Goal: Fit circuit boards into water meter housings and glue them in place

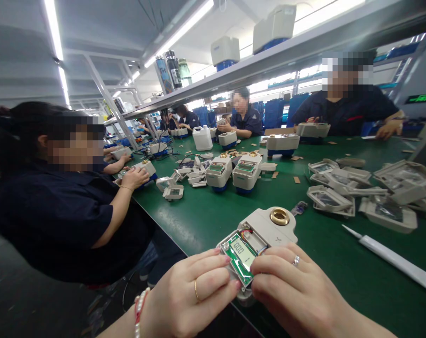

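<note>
Green table [179,223], a worker [54,206] at left. Our left hand [188,295], half curled, touches the board [243,274] in the open case [286,232] near the table's edge. Its screen [243,254] says 000. A crooked push could pinch the wires [247,233]. Our right hand [297,286] curls opposite; we can't tell how tightly either grips.

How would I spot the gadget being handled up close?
Start at the long green table and follow it to its near edge. There, the left hand and right hand hold a pale casing with a brass ring. Unlike the open casings behind, its screen reads 000.
</note>
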### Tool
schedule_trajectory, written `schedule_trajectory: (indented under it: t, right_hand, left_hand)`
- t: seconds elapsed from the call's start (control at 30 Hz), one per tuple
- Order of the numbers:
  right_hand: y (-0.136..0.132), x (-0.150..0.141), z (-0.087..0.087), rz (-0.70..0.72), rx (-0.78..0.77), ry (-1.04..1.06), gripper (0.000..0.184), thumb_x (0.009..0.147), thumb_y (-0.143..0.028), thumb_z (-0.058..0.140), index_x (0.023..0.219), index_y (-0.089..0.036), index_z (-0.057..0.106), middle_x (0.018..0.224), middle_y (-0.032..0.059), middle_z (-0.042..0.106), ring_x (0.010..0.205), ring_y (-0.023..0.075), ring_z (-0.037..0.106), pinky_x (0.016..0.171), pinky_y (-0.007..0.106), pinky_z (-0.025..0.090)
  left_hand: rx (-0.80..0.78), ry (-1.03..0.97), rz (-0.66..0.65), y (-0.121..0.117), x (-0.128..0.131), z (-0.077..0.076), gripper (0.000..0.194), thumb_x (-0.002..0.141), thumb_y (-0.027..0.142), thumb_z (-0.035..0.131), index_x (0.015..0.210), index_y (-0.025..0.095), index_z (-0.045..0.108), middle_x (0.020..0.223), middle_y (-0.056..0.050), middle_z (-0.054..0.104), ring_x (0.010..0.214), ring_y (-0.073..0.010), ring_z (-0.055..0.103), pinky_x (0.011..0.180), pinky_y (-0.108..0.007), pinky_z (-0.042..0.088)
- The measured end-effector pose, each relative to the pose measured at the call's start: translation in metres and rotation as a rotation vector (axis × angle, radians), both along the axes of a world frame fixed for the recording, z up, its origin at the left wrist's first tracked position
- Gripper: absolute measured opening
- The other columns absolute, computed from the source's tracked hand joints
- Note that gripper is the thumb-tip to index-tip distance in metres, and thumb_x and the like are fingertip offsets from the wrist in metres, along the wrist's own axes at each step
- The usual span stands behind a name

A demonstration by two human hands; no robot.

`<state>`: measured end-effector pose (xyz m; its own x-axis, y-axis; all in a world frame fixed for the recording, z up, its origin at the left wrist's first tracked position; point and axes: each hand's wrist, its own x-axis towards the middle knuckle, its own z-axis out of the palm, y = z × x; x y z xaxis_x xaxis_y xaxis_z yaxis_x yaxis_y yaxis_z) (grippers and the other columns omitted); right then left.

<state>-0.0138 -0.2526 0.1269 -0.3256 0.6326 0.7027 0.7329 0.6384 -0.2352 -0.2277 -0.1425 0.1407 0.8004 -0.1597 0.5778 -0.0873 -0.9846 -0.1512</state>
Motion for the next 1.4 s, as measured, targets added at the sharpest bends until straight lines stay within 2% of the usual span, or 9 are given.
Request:
schedule_trajectory:
  t: [0.17, 0.3, 0.43, 0.63, 0.9, 1.23, 1.4]
  right_hand:
    - [0.002, -0.004, -0.001, -0.002, 0.001, -0.034, 0.021, 0.097, -0.013, 0.045, 0.087, -0.017, 0.062, 0.094, 0.0052, 0.067, 0.077, 0.0183, 0.057, 0.072, 0.034, 0.042]
    - [-0.001, 0.004, 0.001, -0.004, -0.062, 0.042, 0.012, 0.092, -0.012, 0.054, 0.098, -0.019, 0.061, 0.102, 0.0053, 0.065, 0.088, 0.0191, 0.058, 0.078, 0.034, 0.044]
    - [-0.005, 0.018, 0.007, -0.052, -0.194, 0.099, 0.017, 0.09, -0.012, 0.057, 0.104, -0.022, 0.057, 0.108, 0.0057, 0.061, 0.1, 0.0193, 0.057, 0.085, 0.032, 0.046]
    - [-0.004, 0.016, 0.008, -0.071, -0.237, 0.118, 0.016, 0.089, -0.015, 0.063, 0.099, -0.024, 0.056, 0.107, 0.0031, 0.06, 0.097, 0.0196, 0.056, 0.085, 0.034, 0.043]
    - [-0.001, 0.002, 0.003, -0.127, -0.221, 0.213, 0.022, 0.083, -0.013, 0.07, 0.097, -0.025, 0.058, 0.107, -0.0021, 0.061, 0.099, 0.0185, 0.051, 0.088, 0.034, 0.034]
    - [-0.003, 0.005, 0.003, -0.104, -0.313, 0.285, 0.021, 0.085, -0.009, 0.067, 0.092, -0.026, 0.056, 0.106, -0.0031, 0.059, 0.102, 0.0179, 0.05, 0.088, 0.034, 0.036]
    - [-0.005, 0.0, 0.003, -0.137, -0.304, 0.293, 0.022, 0.081, -0.006, 0.067, 0.085, -0.025, 0.058, 0.103, -0.0043, 0.059, 0.099, 0.0175, 0.051, 0.088, 0.035, 0.034]
  left_hand:
    - [-0.082, 0.099, 0.007, -0.001, 0.006, 0.007, 0.017, 0.092, 0.007, 0.052, 0.099, 0.012, 0.066, 0.084, -0.004, 0.069, 0.088, -0.0153, 0.07, 0.099, -0.032, 0.056]
    - [-0.159, 0.15, -0.003, -0.003, 0.01, 0.012, 0.02, 0.09, 0.005, 0.048, 0.1, 0.011, 0.064, 0.087, -0.007, 0.067, 0.091, -0.0177, 0.068, 0.093, -0.032, 0.058]
    - [-0.155, 0.192, 0.014, -0.006, 0.011, 0.016, 0.023, 0.087, 0.003, 0.046, 0.099, 0.012, 0.064, 0.089, -0.007, 0.067, 0.095, -0.0185, 0.066, 0.093, -0.034, 0.058]
    - [-0.139, 0.175, 0.025, -0.008, 0.014, 0.016, 0.024, 0.086, 0.004, 0.045, 0.096, 0.013, 0.064, 0.087, -0.006, 0.068, 0.093, -0.0179, 0.066, 0.092, -0.033, 0.058]
    - [-0.141, 0.177, 0.02, -0.008, 0.012, 0.013, 0.021, 0.084, 0.002, 0.049, 0.095, 0.012, 0.065, 0.089, -0.006, 0.067, 0.094, -0.0193, 0.065, 0.093, -0.034, 0.056]
    - [-0.164, 0.075, 0.008, -0.007, 0.012, 0.01, 0.025, 0.085, -0.001, 0.049, 0.097, 0.012, 0.067, 0.086, -0.006, 0.065, 0.094, -0.0172, 0.065, 0.095, -0.03, 0.056]
    - [-0.158, 0.023, 0.013, -0.006, 0.008, 0.003, 0.024, 0.085, -0.001, 0.054, 0.098, 0.013, 0.067, 0.108, -0.008, 0.062, 0.105, -0.016, 0.061, 0.1, -0.028, 0.053]
